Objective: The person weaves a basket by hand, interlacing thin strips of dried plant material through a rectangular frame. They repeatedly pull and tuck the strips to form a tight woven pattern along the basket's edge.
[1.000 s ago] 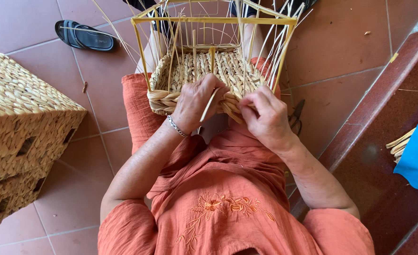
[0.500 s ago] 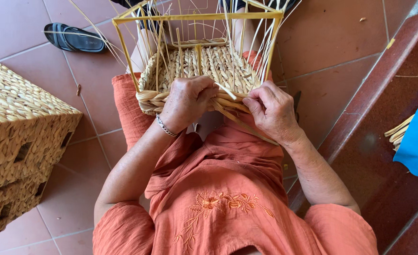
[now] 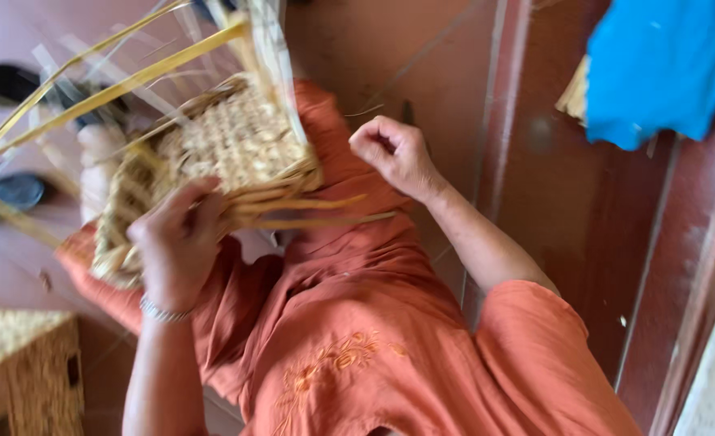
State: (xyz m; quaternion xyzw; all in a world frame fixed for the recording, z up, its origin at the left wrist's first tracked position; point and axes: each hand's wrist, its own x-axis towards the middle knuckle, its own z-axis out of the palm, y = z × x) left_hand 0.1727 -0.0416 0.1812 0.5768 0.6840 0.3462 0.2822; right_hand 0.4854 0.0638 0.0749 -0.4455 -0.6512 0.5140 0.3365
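Finished basket, near left: woven straw, box-shaped, on the tiled floor. Left hand: fingers wrapped over the near rim of the half-woven basket, which rests tilted on the lap in orange cloth. Basket likely light; woven base fairly stiff, loose stakes springy and easily snapped, so best gripped at the rim. Right hand: closed to a fist, apparently pinching a thin strand. Blue cloth, far right.

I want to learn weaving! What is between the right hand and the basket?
In the head view, loose straw strands stick out from the half-woven basket toward the right hand, over the orange dress.
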